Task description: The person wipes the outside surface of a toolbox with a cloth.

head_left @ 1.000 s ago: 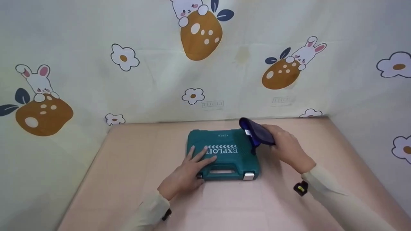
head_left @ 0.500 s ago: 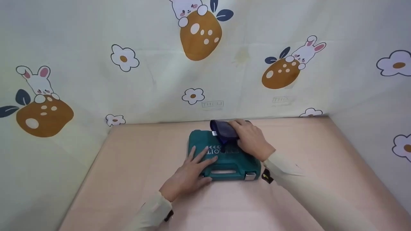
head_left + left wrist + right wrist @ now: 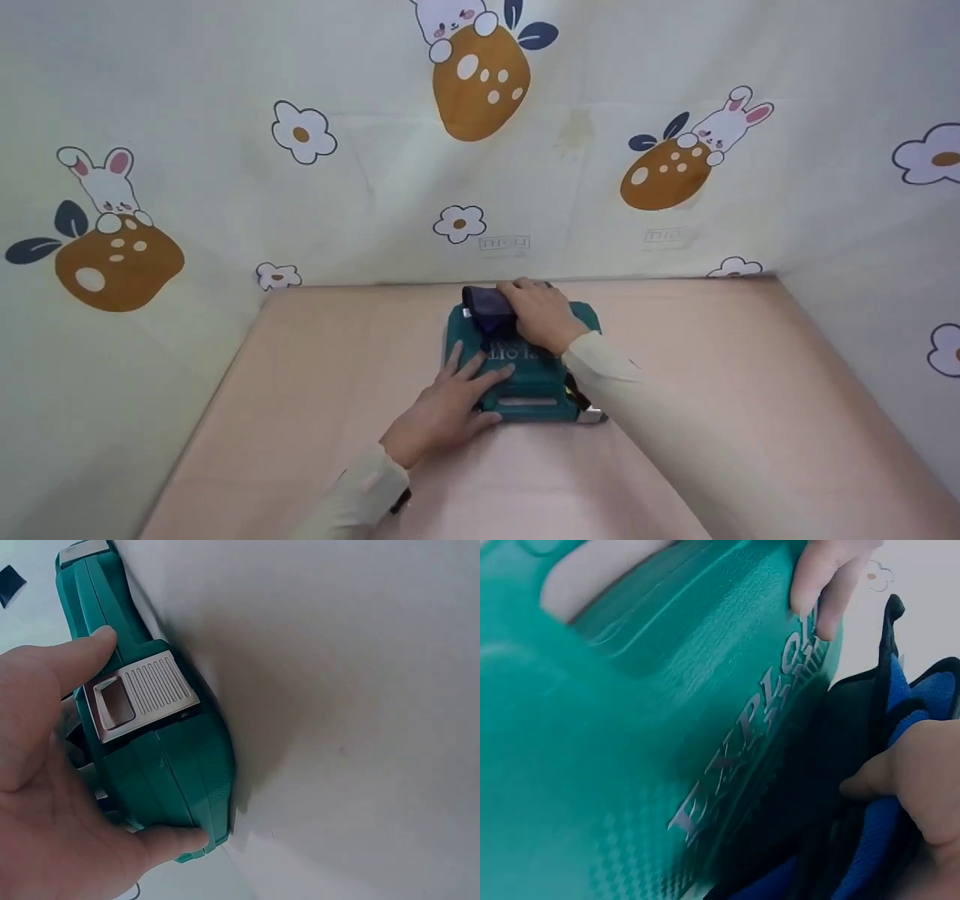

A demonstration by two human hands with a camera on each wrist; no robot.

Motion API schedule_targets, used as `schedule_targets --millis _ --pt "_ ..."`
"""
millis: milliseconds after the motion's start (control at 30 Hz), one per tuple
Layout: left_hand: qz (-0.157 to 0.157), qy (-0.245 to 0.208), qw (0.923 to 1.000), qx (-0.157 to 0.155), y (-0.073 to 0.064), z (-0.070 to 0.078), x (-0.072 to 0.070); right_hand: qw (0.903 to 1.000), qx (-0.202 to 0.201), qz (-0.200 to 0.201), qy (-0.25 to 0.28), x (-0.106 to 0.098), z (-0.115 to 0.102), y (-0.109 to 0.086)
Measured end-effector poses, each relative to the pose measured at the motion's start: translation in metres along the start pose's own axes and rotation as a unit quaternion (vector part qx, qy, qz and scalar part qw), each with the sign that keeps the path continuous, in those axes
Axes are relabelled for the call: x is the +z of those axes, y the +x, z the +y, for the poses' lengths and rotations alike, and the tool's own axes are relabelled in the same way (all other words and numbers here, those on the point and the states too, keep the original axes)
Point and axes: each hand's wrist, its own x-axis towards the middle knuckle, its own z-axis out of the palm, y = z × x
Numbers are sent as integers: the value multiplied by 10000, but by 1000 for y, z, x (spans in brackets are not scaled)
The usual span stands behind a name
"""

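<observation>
Left hand (image 3: 442, 409) splayed, right hand (image 3: 545, 315) gripping blue-black fabric (image 3: 489, 304)

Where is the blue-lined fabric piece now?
In the head view, the fabric piece is over the far part of the green case, showing left of the right hand that holds it and beyond the left hand.

head view: diffuse, moderate light, dimmer toward the upper corners; soft shadows lie on the surface (image 3: 525, 487) at lower centre, and the lettering on the green case (image 3: 540, 379) is indistinct. left wrist view: cool cast; a broad brownish shadow spreads right of the case, beside a crisply resolved metal latch (image 3: 154, 686). right wrist view: pale sheen at left, deep shade in the dark pouch (image 3: 840, 742), upper right washed out, lower right corner blurred.
</observation>
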Motion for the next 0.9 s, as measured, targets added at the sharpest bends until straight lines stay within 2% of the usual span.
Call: schedule_targets --millis 133,367,700,900 --pt "40 48 10000 49 -1 -1 0 9999 103 -114 -80 8 -8 11" --pt "-91 -7 9999 -76 0 2 0 9986 116 -432 -267 22 -19 27" --pt "-69 21 9999 -93 0 0 -2 9937 355 -897 567 33 -26 49" --pt "-134 76 9998 -93 1 0 -1 9898 597 -1038 771 35 -26 54"
